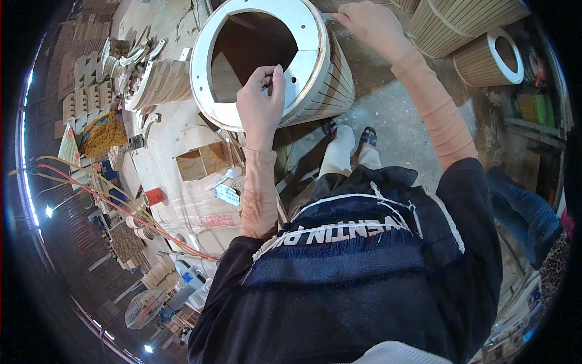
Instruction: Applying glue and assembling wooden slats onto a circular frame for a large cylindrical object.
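Observation:
A drum-shaped piece with slatted wooden sides [330,91] lies on its side at the top middle, its white ring-shaped end [206,67] turned toward me. The ring has small holes and a wide round opening, dark within. My left hand [260,103] is at the ring's lower edge, thumb and fingers closed in a pinch; anything between them is too small to make out. Right of the rim, my right hand [373,30] is raised with its fingers curled closed. A small greyish edge shows by its thumb, too unclear to name.
On the left, a worktable [176,139] bears curved wooden parts [154,85], a divided wooden box [203,162] and a red roll [153,196]. Air hoses [121,203] cross its near side. More slatted drums [479,64] stand at the upper right. A fan [145,308] is lower left.

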Demonstrator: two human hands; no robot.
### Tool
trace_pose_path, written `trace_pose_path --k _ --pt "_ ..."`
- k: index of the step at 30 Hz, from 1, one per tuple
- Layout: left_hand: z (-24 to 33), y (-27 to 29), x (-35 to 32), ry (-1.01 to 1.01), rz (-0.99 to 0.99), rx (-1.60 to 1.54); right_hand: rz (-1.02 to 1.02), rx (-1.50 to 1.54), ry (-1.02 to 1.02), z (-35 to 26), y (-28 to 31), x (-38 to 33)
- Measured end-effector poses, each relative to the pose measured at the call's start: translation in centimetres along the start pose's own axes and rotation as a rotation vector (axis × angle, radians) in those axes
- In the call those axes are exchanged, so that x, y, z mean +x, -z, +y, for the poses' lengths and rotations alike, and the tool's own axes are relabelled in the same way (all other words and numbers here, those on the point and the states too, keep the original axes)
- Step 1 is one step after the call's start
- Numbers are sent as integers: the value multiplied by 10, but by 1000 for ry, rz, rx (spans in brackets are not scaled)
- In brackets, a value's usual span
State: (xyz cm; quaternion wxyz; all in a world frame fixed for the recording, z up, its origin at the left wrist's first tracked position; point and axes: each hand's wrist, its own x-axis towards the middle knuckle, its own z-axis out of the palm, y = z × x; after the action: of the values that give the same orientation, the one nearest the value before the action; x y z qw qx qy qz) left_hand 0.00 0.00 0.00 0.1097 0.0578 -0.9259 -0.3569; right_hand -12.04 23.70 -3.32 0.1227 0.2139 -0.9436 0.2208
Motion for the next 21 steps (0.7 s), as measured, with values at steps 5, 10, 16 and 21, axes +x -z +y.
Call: trace_pose_path --k 5,10,16,21 --pt "1 1 -2 -48 28 -5 -50 -30 -5 9 1 -12" --pt "32 21 -1 -169 59 -440 -11 276 -277 12 10 -68" --pt "129 103 -51 -906 173 -800 224 885 -625 -30 53 -168" --pt "172 104 -57 -974 77 -1022 721 1383 70 -77 156 -191"
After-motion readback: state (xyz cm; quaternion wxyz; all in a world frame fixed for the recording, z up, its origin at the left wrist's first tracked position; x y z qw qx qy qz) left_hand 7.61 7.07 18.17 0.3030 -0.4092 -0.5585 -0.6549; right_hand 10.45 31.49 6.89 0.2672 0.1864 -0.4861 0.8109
